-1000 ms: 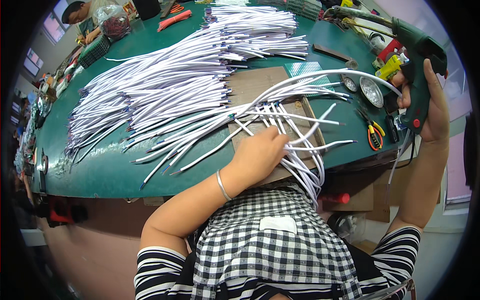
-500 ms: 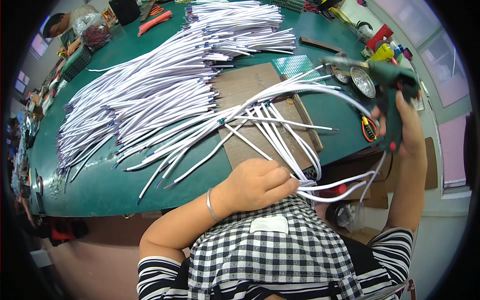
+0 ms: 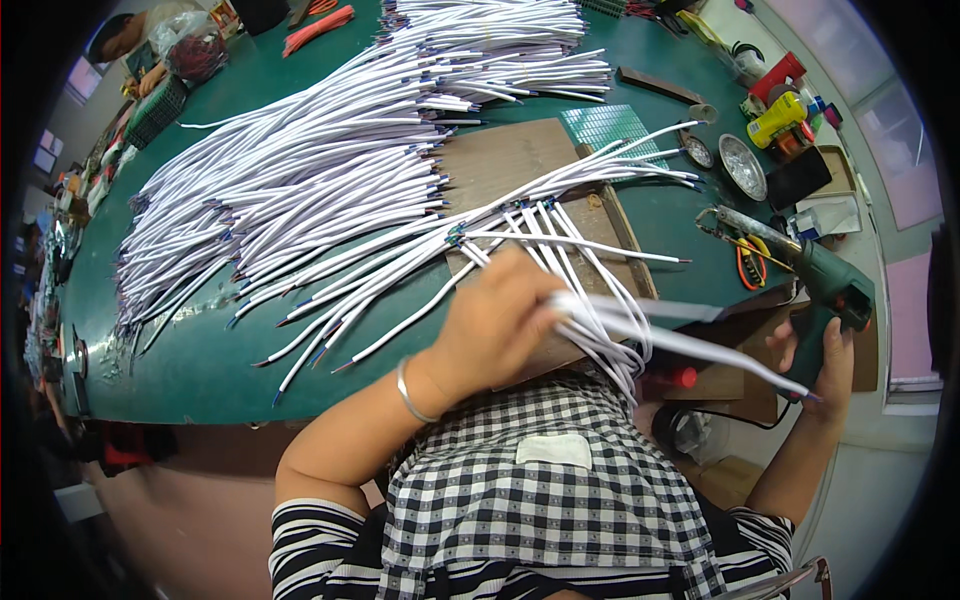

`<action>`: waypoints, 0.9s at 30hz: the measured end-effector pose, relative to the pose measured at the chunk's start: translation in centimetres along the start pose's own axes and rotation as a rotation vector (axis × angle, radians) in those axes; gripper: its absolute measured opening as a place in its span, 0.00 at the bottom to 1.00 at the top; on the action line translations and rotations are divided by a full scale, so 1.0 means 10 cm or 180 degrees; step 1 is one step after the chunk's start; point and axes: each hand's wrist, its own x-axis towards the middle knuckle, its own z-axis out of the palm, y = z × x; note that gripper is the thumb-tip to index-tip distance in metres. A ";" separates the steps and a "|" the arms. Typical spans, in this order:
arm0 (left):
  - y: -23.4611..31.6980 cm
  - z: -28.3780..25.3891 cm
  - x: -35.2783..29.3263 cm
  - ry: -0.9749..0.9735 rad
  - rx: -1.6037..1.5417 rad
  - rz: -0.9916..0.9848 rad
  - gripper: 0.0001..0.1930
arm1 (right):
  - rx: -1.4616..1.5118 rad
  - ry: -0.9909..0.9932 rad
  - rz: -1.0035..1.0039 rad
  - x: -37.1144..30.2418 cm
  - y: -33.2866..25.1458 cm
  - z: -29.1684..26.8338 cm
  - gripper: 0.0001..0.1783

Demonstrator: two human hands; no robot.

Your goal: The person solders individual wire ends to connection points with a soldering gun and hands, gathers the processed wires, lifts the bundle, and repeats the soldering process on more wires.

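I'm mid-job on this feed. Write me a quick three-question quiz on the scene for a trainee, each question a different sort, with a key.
1. Multiple choice: what does the right hand hold?
a) pliers
b) a green pistol-shaped tool
c) a metal bowl

2. Fill in the blank: the left hand holds white ____, blurred in this picture.

3. Short answer: which wrist wears the silver bracelet?

Key
1: b.
2: cables; the white cables run from that hand toward the picture's right.
3: the left wrist.
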 end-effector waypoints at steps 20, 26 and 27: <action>-0.14 -0.05 0.25 -0.1035 0.1020 -0.1373 0.19 | 0.1087 -0.0373 0.0203 1.03 -0.12 0.58 0.27; 0.03 -0.26 -0.18 -0.0409 0.0712 -0.1565 0.30 | 0.1655 -0.1254 0.1041 1.12 0.29 1.45 0.27; 0.04 -0.29 -0.22 -0.0574 0.0732 -0.1621 0.31 | 0.1730 -0.1306 0.1065 1.13 0.34 1.60 0.26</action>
